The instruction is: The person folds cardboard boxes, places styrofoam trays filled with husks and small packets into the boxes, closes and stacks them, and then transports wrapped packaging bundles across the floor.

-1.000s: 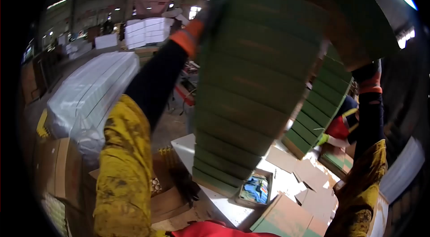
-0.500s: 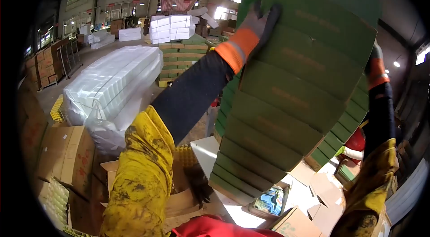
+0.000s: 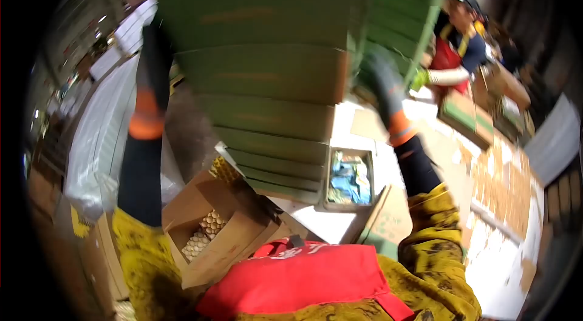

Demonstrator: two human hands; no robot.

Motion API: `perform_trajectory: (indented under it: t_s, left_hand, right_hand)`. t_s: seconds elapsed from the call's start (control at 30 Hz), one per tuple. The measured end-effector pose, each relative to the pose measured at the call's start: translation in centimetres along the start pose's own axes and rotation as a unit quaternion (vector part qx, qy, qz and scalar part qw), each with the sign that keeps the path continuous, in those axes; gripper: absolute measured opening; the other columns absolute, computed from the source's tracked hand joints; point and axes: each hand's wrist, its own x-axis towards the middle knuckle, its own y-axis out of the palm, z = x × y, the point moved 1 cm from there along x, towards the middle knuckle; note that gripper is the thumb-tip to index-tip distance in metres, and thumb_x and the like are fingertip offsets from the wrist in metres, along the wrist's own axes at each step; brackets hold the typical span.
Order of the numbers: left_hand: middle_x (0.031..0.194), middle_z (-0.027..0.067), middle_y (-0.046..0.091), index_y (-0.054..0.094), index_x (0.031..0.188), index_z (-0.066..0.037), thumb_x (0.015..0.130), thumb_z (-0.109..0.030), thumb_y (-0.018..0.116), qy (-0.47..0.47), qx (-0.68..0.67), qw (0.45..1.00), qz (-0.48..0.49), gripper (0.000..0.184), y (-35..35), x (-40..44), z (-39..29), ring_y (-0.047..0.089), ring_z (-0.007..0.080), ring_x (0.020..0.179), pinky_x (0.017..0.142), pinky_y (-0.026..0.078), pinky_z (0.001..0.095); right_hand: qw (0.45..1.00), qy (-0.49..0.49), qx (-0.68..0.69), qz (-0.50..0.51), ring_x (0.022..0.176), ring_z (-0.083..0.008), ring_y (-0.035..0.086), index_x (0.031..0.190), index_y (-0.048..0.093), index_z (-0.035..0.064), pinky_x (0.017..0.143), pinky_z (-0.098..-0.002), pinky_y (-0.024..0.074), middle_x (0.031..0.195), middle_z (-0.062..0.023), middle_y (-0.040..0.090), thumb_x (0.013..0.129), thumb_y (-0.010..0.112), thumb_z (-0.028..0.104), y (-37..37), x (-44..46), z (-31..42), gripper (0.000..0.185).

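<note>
A tall stack of green boxes (image 3: 261, 78) stands before me on the white table (image 3: 325, 224), with its top beyond the view. My left hand (image 3: 155, 54), in a dark glove with an orange cuff, is raised at the stack's left side; its fingers are blurred and dark. My right hand (image 3: 381, 75), gloved alike, is lowered right of the stack, also smeared by motion, near a second green stack (image 3: 401, 11). Whether either hand touches a box cannot be made out. A small tray (image 3: 350, 180) with blue packets lies beside the stack's base.
An open carton (image 3: 243, 230) with round pale items stands at lower left. A wrapped white bundle (image 3: 100, 133) is farther left. Across the table, a person (image 3: 458, 48) in a red apron reaches a gloved hand to the second stack. Flat cardboard (image 3: 501, 169) lies at right.
My right hand has come down from the stack's upper right side. My left hand has moved left in view and lost its clear spread on the box. The view has turned downward and right.
</note>
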Motion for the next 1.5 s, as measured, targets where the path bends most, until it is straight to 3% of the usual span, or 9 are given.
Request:
perform_trajectory:
  t_s: [0.03, 0.07, 0.13, 0.23, 0.37, 0.43, 0.53, 0.77, 1.5]
  left_hand:
    - [0.141, 0.0104, 0.039, 0.03, 0.141, -0.005, 0.1, -0.04, 0.028, -0.047, -0.041, 0.998, 0.013, 0.054, 0.0, -3.2, 1.4, 0.041, 0.0187, 0.126, 0.107, 0.029, 0.0333]
    - [0.143, 0.0093, 0.038, 0.029, 0.143, -0.006, 0.101, -0.04, 0.027, -0.092, -0.082, 0.992, 0.032, 0.053, -0.2, -6.5, 2.9, 0.04, 0.0176, 0.128, 0.108, 0.027, 0.0329]
    - [0.149, 0.008, 0.029, 0.024, 0.145, -0.007, 0.098, -0.05, 0.024, -0.175, -0.04, 0.982, -0.055, 0.064, 1.4, -11.9, 4.5, 0.028, 0.0225, 0.136, 0.112, 0.019, 0.0359]
    - [0.15, 0.0079, 0.028, 0.025, 0.145, -0.007, 0.097, -0.053, 0.027, -0.249, -0.121, 0.955, -0.103, 0.067, 1.4, -17.4, 8.0, 0.028, 0.0238, 0.136, 0.111, 0.02, 0.0358]
    - [0.141, 0.0112, 0.038, 0.034, 0.14, -0.004, 0.095, -0.053, 0.032, -0.275, -0.193, 0.922, -0.191, 0.066, -1.9, -21.0, 13.4, 0.036, 0.0267, 0.129, 0.111, 0.021, 0.0382]
    - [0.138, 0.0118, 0.041, 0.037, 0.137, -0.004, 0.097, -0.048, 0.034, -0.072, 0.447, 0.892, 0.01, 0.061, -10.5, -24.8, 22.2, 0.038, 0.0261, 0.127, 0.108, 0.027, 0.0369]
    - [0.139, 0.0136, 0.041, 0.036, 0.138, -0.003, 0.096, -0.039, 0.036, -0.18, 0.304, 0.933, -0.07, 0.056, -5.9, -26.5, 19.9, 0.038, 0.0262, 0.128, 0.108, 0.027, 0.0365]
    - [0.14, 0.0177, 0.04, 0.034, 0.14, -0.001, 0.094, -0.018, 0.04, -0.234, 0.09, 0.962, -0.11, 0.05, 2.0, -25.0, 15.1, 0.037, 0.0266, 0.13, 0.109, 0.029, 0.0356]
    - [0.138, 0.0252, 0.036, 0.03, 0.138, 0.005, 0.087, -0.015, 0.056, -0.194, 0.061, 0.977, -0.065, 0.061, 0.5, -23.1, 10.1, 0.037, 0.0392, 0.126, 0.104, 0.031, 0.0416]
  right_hand:
    - [0.899, 0.236, 0.352, 0.112, 0.116, -0.0308, 0.047, 0.128, 0.046, 0.004, 0.1, -0.0361, 0.0387, 0.129, -0.0158, 0.047, 0.086, 0.046, 0.001, 3.1, -5.2, 0.9, 0.042]
    - [0.641, 0.502, 0.579, 0.04, 0.114, -0.0297, 0.049, 0.127, 0.047, 0.0051, 0.097, -0.0355, 0.0428, 0.129, -0.0149, 0.047, 0.085, 0.048, -0.003, 6.0, -10.7, 1.8, 0.043]
    - [0.768, 0.392, 0.503, 0.054, 0.11, -0.0211, 0.052, 0.134, 0.042, 0.0061, 0.091, -0.0316, 0.0456, 0.126, -0.0119, 0.049, 0.092, 0.052, 0.019, 7.4, -18.5, 5.5, 0.045]
    - [0.589, 0.589, 0.553, 0.009, 0.11, -0.0219, 0.052, 0.136, 0.038, 0.0042, 0.091, -0.0314, 0.0471, 0.132, -0.0138, 0.044, 0.096, 0.046, 0.018, 8.5, -20.6, 10.4, 0.043]
    - [0.97, 0.205, 0.131, 0.026, 0.124, -0.0353, 0.042, 0.138, 0.034, 0.0046, 0.104, -0.0404, 0.0372, 0.138, -0.0222, 0.036, 0.088, 0.05, 0.009, 16.3, -26.9, 9.1, 0.052]
    - [0.942, 0.273, 0.167, 0.1, 0.131, -0.0377, 0.033, 0.136, 0.033, 0.0007, 0.11, -0.0413, 0.0283, 0.139, -0.0242, 0.034, 0.085, 0.054, 0.016, 18.5, -28.0, 8.6, 0.058]
    - [0.572, 0.678, 0.459, 0.048, 0.125, -0.031, 0.04, 0.137, 0.035, 0.0038, 0.107, -0.0374, 0.0333, 0.138, -0.0155, 0.04, 0.092, 0.049, 0.029, 18.2, -28.6, 7.8, 0.054]
    - [0.38, 0.41, 0.829, -0.027, 0.121, -0.0257, 0.044, 0.138, 0.035, 0.0096, 0.104, -0.0373, 0.037, 0.137, -0.009, 0.043, 0.1, 0.034, 0.037, 18.0, -31.6, 8.0, 0.047]
    - [0.602, 0.641, 0.468, 0.092, 0.123, -0.0241, 0.042, 0.136, 0.037, 0.0066, 0.104, -0.0376, 0.0369, 0.137, -0.0094, 0.042, 0.098, 0.037, 0.026, 11.3, -28.9, 13.2, 0.043]
